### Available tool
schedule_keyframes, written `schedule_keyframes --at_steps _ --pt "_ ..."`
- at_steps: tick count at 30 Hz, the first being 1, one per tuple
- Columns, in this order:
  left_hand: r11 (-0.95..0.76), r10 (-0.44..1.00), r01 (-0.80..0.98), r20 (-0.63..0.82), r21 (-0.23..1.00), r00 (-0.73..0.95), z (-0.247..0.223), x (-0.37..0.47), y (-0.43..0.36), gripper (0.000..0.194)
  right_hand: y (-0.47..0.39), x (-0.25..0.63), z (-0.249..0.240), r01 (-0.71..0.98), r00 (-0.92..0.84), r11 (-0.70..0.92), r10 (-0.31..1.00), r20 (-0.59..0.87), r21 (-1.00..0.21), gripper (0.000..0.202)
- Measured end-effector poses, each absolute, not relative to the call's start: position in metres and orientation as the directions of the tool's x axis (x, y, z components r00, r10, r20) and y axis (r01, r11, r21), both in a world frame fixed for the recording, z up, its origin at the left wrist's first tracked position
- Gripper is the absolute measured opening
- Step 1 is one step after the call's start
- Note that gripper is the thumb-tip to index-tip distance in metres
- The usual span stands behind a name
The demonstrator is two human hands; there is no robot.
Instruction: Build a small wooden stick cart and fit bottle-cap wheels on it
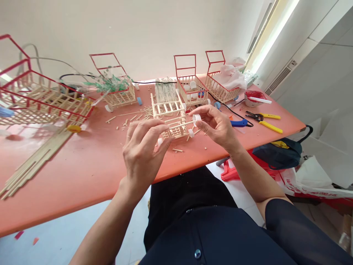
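Between my hands runs a thin wooden stick (180,126), roughly level. My left hand (143,147) pinches its left end between thumb and fingers. At the other end is a white bottle cap (196,118), held by its rim between the thumb and fingers of my right hand (216,127). Just behind and below the stick stands an unpainted small cart frame (168,107) made of sticks, partly covered by my left fingers. A second white cap (191,133) sits at its lower right corner, and another cap (160,141) shows by my left thumb.
Red-trimmed stick carts (191,88) stand along the wall, one holding caps. Long sticks (38,162) lie at the left of the orange table (91,184). Offcuts are scattered around the frame. At right are yellow-handled pliers (266,121), a blue glue gun (238,123) and a paint bowl (255,98).
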State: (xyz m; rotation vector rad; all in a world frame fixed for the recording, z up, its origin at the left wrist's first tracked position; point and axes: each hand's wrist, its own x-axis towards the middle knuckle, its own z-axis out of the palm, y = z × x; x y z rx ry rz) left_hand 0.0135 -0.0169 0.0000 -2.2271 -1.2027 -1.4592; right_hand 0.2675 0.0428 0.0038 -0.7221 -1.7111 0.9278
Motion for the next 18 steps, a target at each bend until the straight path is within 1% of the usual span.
schedule_keyframes --at_steps 3,6,10,16,18 --pt "-0.628 0.488 0.739 0.863 0.245 0.129 -0.007 0.018 -0.015 0.018 0.043 0.269 -0.001 0.019 -0.294 0.527 0.815 0.498 -0.85 0.045" --pt "-0.578 0.499 0.774 0.863 0.259 0.083 -0.011 0.022 -0.013 0.013 0.042 0.269 -0.004 0.015 -0.295 0.515 0.822 0.488 -0.857 0.045" --pt "-0.58 0.483 0.769 0.874 0.268 0.06 -0.013 0.024 -0.013 0.008 0.042 0.267 -0.005 -0.031 -0.317 0.507 0.813 0.489 -0.862 0.041" --pt "-0.631 0.462 0.723 0.885 0.282 0.058 -0.016 0.024 -0.014 0.016 0.04 0.267 -0.004 -0.007 -0.308 0.498 0.824 0.476 -0.867 0.045" --pt "-0.615 0.464 0.74 0.884 0.273 0.059 -0.016 0.024 -0.014 0.015 0.04 0.267 -0.004 0.01 -0.299 0.491 0.833 0.466 -0.871 0.046"
